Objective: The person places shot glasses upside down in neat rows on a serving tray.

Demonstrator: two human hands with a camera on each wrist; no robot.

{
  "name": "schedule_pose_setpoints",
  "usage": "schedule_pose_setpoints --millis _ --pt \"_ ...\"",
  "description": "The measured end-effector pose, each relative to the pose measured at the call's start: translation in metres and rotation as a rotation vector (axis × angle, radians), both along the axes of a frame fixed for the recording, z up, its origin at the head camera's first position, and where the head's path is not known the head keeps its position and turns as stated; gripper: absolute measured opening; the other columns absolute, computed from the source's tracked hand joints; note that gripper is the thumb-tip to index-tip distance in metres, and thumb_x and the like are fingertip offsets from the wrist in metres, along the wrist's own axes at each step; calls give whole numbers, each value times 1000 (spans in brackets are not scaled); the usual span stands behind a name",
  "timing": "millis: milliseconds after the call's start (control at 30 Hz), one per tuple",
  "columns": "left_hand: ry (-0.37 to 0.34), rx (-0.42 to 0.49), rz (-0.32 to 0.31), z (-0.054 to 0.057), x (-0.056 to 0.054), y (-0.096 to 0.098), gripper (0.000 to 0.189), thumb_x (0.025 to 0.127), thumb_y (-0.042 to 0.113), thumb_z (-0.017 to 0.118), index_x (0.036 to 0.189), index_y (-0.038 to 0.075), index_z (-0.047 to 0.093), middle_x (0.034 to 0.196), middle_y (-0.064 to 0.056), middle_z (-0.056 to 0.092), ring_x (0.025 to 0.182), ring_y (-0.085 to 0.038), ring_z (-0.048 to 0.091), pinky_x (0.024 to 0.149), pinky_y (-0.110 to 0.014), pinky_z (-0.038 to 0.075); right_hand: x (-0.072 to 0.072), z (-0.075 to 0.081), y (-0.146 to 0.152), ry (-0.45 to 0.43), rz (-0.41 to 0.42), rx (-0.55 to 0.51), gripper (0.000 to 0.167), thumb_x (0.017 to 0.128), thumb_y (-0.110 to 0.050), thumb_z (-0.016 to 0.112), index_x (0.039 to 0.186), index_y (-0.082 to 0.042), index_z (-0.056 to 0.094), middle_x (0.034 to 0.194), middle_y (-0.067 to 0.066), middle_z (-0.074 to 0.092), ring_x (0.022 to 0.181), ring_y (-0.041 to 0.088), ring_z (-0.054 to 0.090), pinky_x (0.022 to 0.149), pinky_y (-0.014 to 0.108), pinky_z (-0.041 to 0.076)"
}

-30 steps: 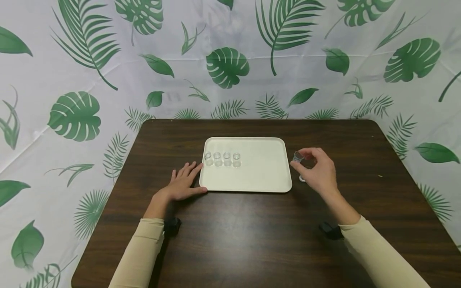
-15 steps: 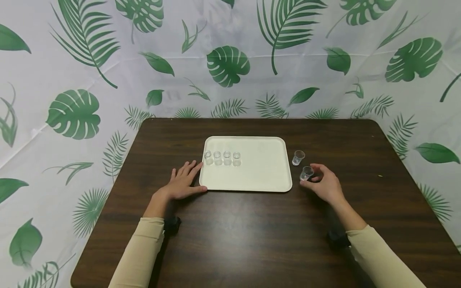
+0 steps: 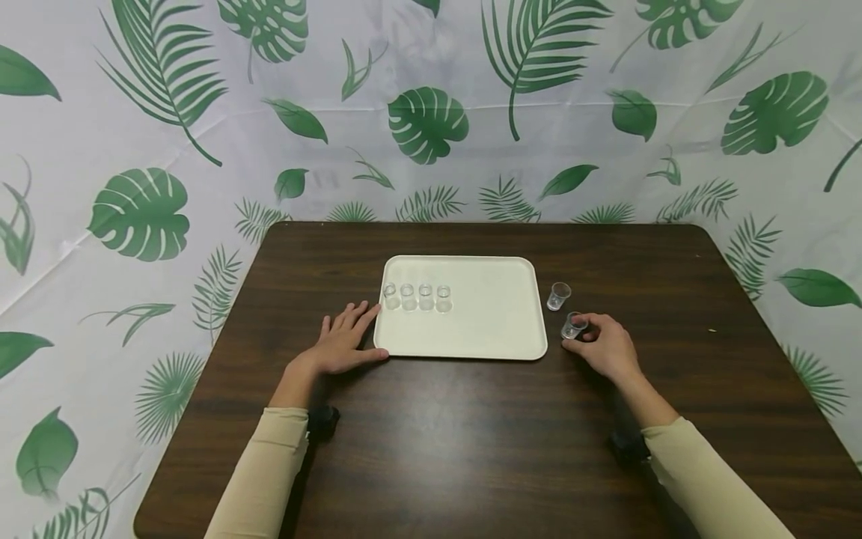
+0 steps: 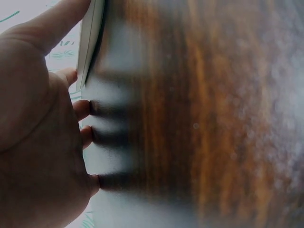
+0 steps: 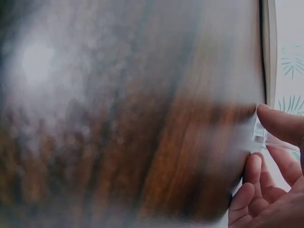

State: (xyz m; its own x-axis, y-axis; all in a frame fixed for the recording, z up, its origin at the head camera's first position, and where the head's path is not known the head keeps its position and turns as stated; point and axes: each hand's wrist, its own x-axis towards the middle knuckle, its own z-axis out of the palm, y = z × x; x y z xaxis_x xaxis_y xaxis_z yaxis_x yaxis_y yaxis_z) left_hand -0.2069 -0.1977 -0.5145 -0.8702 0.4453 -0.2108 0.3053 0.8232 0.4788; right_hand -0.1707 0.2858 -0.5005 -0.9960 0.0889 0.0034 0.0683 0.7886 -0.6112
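my right hand (image 3: 609, 350) pinches a little clear cup (image 3: 573, 326); my left hand (image 3: 339, 349) is spread out loose, touching the white tray (image 3: 485, 322).

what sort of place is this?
Probably a staged recording setup, though the wider room is hidden: a creased leaf-print backdrop surrounds the far side of a dark wood-grain table, and black devices sit at both wrists.

A dark wood-grain bench (image 3: 471, 427) with rounded corners; a pale fleck (image 3: 711, 330) on its right; behind, a white cloth (image 3: 431, 67) printed with green leaves.
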Motion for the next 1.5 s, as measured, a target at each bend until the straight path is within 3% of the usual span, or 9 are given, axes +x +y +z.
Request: schedule_pose_setpoints --millis 300,533,667,933,1133,1267,1500 --pt "15 -3 -2 10 4 3 95 90 62 59 160 19 12 163 -16 7 148 -39 -1 108 -68 -4 0 -2 2 36 21 21 42 82 -23 81 116 -3 67 113 21 60 92 34 63 73 45 46" --pt "15 -9 -8 13 5 5 94 90 60 59 160 18 12 163 -17 7 148 -39 0 108 -69 -3 4 -3 9 45 18 -10 38 83 -22 80 111 -1 67 99 18 66 87 32 64 73 44 47" --pt "7 -4 -8 12 5 5 94 90 60 60 160 17 12 163 -17 7 148 -39 0 108 -69 -3 7 -1 17 66 10 -24 35 82 -18 81 108 0 66 93 18 69 83 28 64 71 38 47" --pt "1 14 6 6 2 2 95 89 62 59 160 18 13 163 -15 7 148 -38 -1 108 -68 -5 11 9 27 76 43 -41 34 80 -16 83 105 2 67 98 21 68 79 18 63 65 22 46" --pt "-13 15 1 9 1 1 97 88 65 58 160 19 12 163 -15 5 148 -37 -3 108 -68 -6 12 18 23 58 88 -59 37 81 -20 82 107 1 67 92 15 69 75 12 61 63 23 46" --pt "-4 10 -5 15 4 3 96 89 63 59 160 17 13 163 -18 8 148 -40 0 108 -69 -3 10 24 17 83 112 -55 35 83 -23 81 108 -2 69 90 11 67 77 16 59 65 25 44" --pt "-2 28 -7 11 3 2 98 87 68 56 159 17 14 162 -18 8 148 -40 -1 108 -69 -5 3 33 1 126 118 -57 34 84 -21 80 109 -2 70 91 12 62 82 25 58 71 33 42"
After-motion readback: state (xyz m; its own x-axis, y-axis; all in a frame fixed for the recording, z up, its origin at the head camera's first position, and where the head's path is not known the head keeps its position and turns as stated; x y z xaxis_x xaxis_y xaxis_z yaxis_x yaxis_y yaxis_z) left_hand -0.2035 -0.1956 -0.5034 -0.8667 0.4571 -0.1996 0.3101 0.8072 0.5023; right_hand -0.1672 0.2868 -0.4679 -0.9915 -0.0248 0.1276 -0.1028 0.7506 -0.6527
